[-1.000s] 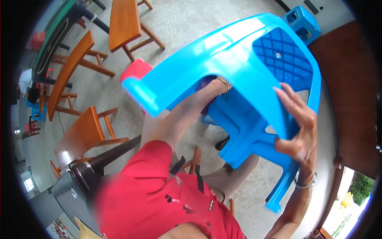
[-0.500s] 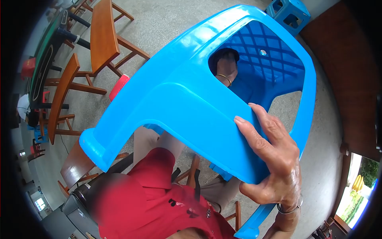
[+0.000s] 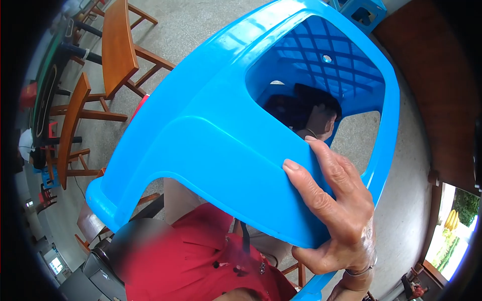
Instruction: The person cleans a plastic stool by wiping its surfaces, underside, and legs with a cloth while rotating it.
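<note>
A blue plastic stool (image 3: 216,150) is tilted up close in front of me, its legs and lattice-patterned seat underside facing me. My right hand (image 3: 341,205) is closed on one of its side panels, fingertips on the face and thumb below the edge. Through the opening, my left hand (image 3: 324,120) shows inside the stool, closed around a dark cloth (image 3: 291,110) pressed to its inner surface. The blue side panel hides most of the left forearm, and the cloth covers some of the fingers.
Wooden benches (image 3: 118,50) stand on the grey floor at the left, beside a green-topped table (image 3: 45,90). Another blue stool (image 3: 364,12) is at the top right, near a brown panel (image 3: 432,90). A dark chair (image 3: 95,271) is at the lower left.
The stool has turned and come closer, its near leg swinging down and left. My left hand and the cloth have moved inside it toward the right. My right hand keeps its hold.
</note>
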Demonstrator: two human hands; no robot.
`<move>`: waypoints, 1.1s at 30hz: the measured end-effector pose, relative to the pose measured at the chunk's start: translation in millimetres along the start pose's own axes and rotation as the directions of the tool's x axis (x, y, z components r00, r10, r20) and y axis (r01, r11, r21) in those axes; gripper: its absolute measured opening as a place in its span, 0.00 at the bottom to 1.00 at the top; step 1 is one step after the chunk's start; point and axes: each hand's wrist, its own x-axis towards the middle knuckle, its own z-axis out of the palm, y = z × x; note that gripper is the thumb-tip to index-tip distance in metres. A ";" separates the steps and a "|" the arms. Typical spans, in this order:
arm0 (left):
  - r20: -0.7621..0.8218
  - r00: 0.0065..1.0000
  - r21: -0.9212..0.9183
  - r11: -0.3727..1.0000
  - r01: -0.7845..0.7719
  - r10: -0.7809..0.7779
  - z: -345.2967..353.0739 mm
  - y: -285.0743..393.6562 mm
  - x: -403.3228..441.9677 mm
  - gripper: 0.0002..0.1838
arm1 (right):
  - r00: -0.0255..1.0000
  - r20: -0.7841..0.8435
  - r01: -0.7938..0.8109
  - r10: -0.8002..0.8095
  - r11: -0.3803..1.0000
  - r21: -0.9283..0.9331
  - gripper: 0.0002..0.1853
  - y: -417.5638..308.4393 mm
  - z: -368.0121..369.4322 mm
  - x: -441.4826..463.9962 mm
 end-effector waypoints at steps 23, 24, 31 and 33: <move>0.439 0.842 0.825 0.511 -0.241 -0.312 -184.3 -80.8 -67.3 0.13 | 0.980 -0.124 -0.144 0.155 0.985 0.094 0.51 -14.9 12.0 -2.0; 0.504 0.777 0.810 0.519 -0.274 -0.377 -197.7 -69.2 -76.0 0.12 | 0.981 -0.121 -0.140 0.151 0.986 0.093 0.51 -11.4 13.1 -2.6; 0.573 0.659 0.791 0.541 -0.287 -0.487 -217.9 -64.2 -155.5 0.10 | 0.972 -0.226 -0.051 0.057 0.998 0.034 0.48 1.8 13.2 -7.3; 0.595 0.651 0.766 0.580 -0.279 -0.472 -217.2 -60.6 -184.0 0.10 | 0.976 -0.200 -0.080 0.081 0.997 0.013 0.46 -6.9 12.4 -5.0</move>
